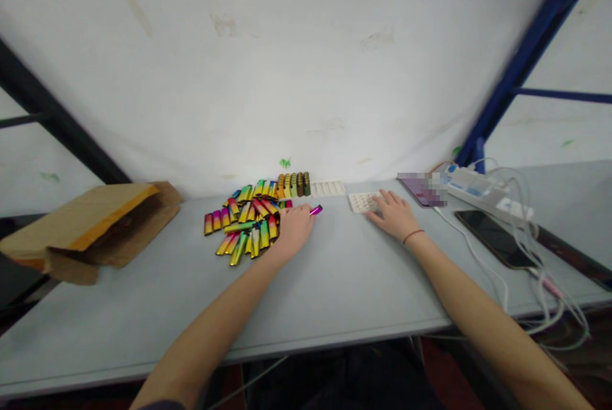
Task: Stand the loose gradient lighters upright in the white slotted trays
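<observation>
A heap of shiny pieces lies on the smooth grey table. They are long and thin, slick like metal, with yellow, green, pink and red blending together. The left hand is at the right edge of the heap. Its fingers are closed on a shiny purple piece, and one end pokes out. Just behind the heap, on its right, gold pieces stand up in neat rows. Further right of the heap is a flat white tray with a bumpy top. Beyond that, also right of the heap, is another bumpy tray. The right hand is open, fingers spread, with its fingertips at that tray. Left of the heap sits a brown cardboard box with open flaps. Well to the right of the heap are a flat, dark phone and bendy white wires.
</observation>
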Demonstrator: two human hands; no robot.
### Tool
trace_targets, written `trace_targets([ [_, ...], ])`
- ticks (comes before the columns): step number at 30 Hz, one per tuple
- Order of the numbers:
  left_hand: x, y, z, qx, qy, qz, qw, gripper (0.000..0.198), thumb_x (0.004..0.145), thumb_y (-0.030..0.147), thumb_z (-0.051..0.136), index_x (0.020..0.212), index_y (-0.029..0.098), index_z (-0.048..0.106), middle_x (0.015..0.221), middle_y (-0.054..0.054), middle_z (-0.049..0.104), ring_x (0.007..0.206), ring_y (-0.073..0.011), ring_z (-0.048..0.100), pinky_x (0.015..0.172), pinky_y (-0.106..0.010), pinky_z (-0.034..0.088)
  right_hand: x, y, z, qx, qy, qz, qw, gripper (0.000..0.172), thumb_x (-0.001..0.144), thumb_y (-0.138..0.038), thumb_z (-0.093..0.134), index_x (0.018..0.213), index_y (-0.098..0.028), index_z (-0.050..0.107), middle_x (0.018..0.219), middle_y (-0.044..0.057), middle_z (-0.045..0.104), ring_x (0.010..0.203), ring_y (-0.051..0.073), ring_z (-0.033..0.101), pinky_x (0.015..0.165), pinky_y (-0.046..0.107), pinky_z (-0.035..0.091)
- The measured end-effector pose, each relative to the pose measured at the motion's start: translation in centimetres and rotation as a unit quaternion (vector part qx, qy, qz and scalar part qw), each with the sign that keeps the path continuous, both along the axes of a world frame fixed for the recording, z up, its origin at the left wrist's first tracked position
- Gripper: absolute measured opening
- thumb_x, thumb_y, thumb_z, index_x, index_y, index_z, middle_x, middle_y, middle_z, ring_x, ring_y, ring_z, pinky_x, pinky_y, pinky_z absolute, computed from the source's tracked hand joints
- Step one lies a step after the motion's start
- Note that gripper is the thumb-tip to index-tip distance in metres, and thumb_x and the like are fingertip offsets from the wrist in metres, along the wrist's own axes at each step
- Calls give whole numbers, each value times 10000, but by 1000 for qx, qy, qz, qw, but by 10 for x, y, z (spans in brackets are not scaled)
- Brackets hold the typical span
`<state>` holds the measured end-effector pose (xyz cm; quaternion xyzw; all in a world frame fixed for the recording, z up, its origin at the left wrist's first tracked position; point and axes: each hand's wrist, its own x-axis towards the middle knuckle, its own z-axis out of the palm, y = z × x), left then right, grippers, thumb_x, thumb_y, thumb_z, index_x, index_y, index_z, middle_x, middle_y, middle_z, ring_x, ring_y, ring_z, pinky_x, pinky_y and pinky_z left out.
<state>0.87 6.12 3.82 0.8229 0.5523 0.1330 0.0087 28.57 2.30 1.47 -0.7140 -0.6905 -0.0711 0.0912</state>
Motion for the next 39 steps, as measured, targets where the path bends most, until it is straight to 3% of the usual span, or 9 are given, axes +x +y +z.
trace_targets([
  [2, -4, 4, -3, -26, -93, -44, 994, 157, 984, 259, 518, 1056, 161, 618, 1118, -149, 728, 1064, -281, 678, 972, -433, 463, 3, 3, -5, -8, 11, 0, 1000, 572, 1009, -502, 499, 1455, -145, 534, 1614, 208, 414, 1485, 412, 366, 1144, 591, 376],
  [4, -7, 5, -8, -73, -209, -96, 970, 113, 974, 268, 529, 1049, 190, 563, 1097, -112, 720, 1020, -245, 690, 933, -397, 502, 5, 5, -11, -13, 21, 13, 1000, 569, 1010, -517, 491, 1446, -154, 538, 1596, 206, 441, 1470, 403, 396, 1139, 584, 391],
  [10, -6, -12, -20, -221, -468, -171, 838, 203, 951, 341, 576, 1005, 239, 409, 989, -48, 702, 978, -172, 670, 931, -369, 518, -5, 5, -18, -13, 29, 53, 998, 602, 1002, -540, 496, 1453, -141, 515, 1582, 202, 460, 1467, 379, 418, 1157, 518, 411],
  [15, 8, -29, -14, -328, -605, -120, 715, 317, 823, 309, 634, 941, 257, 344, 766, 65, 565, 657, -105, 555, 642, -244, 494, -16, 2, -18, -11, 34, 93, 995, 599, 1000, -522, 503, 1451, -129, 517, 1567, 209, 476, 1455, 366, 436, 1156, 507, 423],
  [18, 13, -33, -7, -362, -646, -90, 666, 253, 781, 295, 584, 918, 244, 377, 679, 83, 467, 538, -86, 432, 513, -187, 368, -17, 2, -17, -13, 35, 102, 994, 580, 1001, -502, 504, 1452, -138, 520, 1565, 191, 486, 1453, 357, 443, 1159, 496, 426],
  [20, 13, -36, -3, -388, -657, -89, 640, 198, 813, 379, 529, 873, 226, 419, 645, 75, 414, 519, -89, 382, 484, -184, 321, -15, 2, -18, -11, 38, 105, 994, 573, 997, -495, 512, 1448, -144, 526, 1560, 187, 494, 1448, 354, 450, 1161, 495, 426],
  [25, 11, -40, 1, -414, -658, -81, 623, 375, 875, 551, 419, 726, 208, 454, 622, 47, 374, 524, -103, 342, 477, -200, 306, -12, 4, -20, 1, 46, 120, 992, 569, 990, -489, 518, 1436, -137, 537, 1531, 207, 516, 1424, 357, 474, 1150, 515, 434],
  [34, 9, -37, -3, -420, -649, -84, 629, 300, 885, 365, 346, 639, 206, 410, 571, 42, 295, 501, -109, 250, 470, -190, 246, -10, 5, -21, 2, 45, 120, 992, 576, 990, -496, 523, 1440, -136, 536, 1532, 192, 518, 1422, 344, 479, 1160, 483, 433],
  [39, 11, -31, -7, -397, -670, -49, 626, 309, 902, 375, 355, 644, 210, 397, 563, 51, 290, 473, -97, 220, 445, -180, 202, -9, 5, -20, -8, 46, 121, 992, 581, 991, -495, 520, 1437, -123, 539, 1543, 199, 506, 1426, 352, 474, 1164, 497, 428],
])
